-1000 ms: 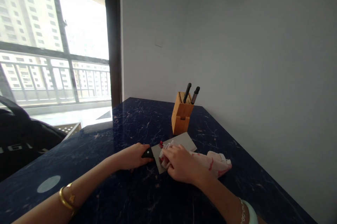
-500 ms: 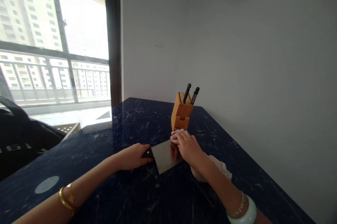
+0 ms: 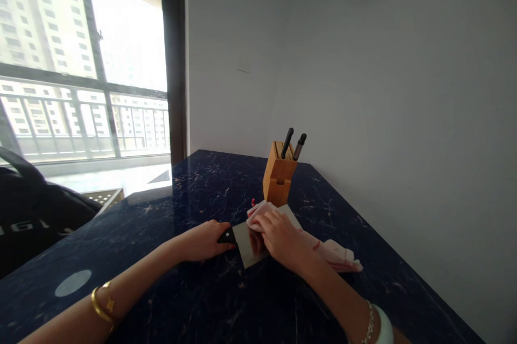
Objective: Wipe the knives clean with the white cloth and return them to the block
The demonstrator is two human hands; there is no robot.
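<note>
My left hand point(image 3: 208, 240) is closed around the black handle of a cleaver point(image 3: 244, 241), whose broad metal blade points right, low over the dark table. In my right hand point(image 3: 278, 233) is a folded pink-and-white cloth point(image 3: 260, 213), pressed against the upper side of the blade near its handle end. The rest of the cloth trails to the right behind my wrist. My right forearm and hand hide part of the blade. Just beyond it stands a wooden knife block point(image 3: 277, 182) holding two dark-handled tools.
The dark blue marbled table point(image 3: 218, 182) runs back to a grey wall. A pale round patch point(image 3: 72, 283) lies on it at the left. A black bag point(image 3: 36, 209) sits at the left edge, by the window. A small red item point(image 3: 253, 202) shows beyond the cloth.
My right hand has slid left along the blade with the cloth, toward the handle, uncovering the blade's far end. My left hand and the cleaver have stayed in place.
</note>
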